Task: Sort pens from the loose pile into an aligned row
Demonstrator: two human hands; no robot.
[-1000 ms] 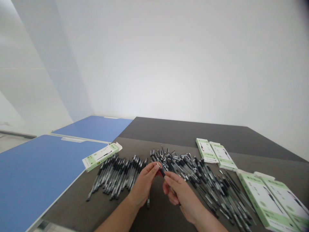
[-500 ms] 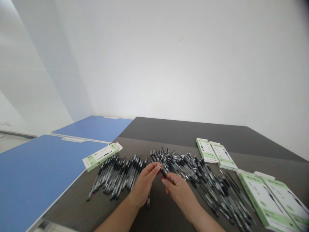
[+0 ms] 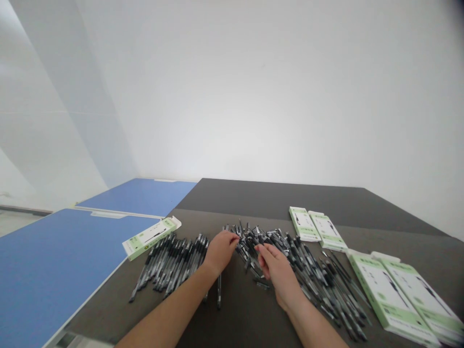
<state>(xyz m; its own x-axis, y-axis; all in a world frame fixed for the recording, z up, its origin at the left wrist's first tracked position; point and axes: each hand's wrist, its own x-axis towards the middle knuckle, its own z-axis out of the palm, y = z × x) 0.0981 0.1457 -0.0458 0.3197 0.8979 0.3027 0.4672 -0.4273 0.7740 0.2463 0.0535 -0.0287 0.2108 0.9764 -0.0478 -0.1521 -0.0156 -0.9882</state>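
My left hand (image 3: 222, 251) is closed at the near edge of the middle heap of pen parts (image 3: 279, 237), fingertips pinched together. Whatever sits in that pinch is too small or hidden to make out. To its right, my right hand (image 3: 276, 270) is held with thumb and fingers pressed together over the same heap. Dark pieces lie just behind its fingertips, so I cannot tell what it grips. Left of my hands, a row of clear pens with black grips and caps (image 3: 174, 266) lies side by side. One single pen (image 3: 219, 292) lies below my left wrist.
A green and white pen box (image 3: 150, 238) lies at the table's left edge. Two small boxes (image 3: 328, 231) lie at the back right, and two larger-looking boxes (image 3: 393, 295) at the front right. Blue tables (image 3: 72, 261) adjoin the dark table (image 3: 253, 198) on the left.
My hands were together around a dark pen piece; now they are apart. The left has moved up to the heap, the right slightly to the right. A short dark piece now shows on the table between them.
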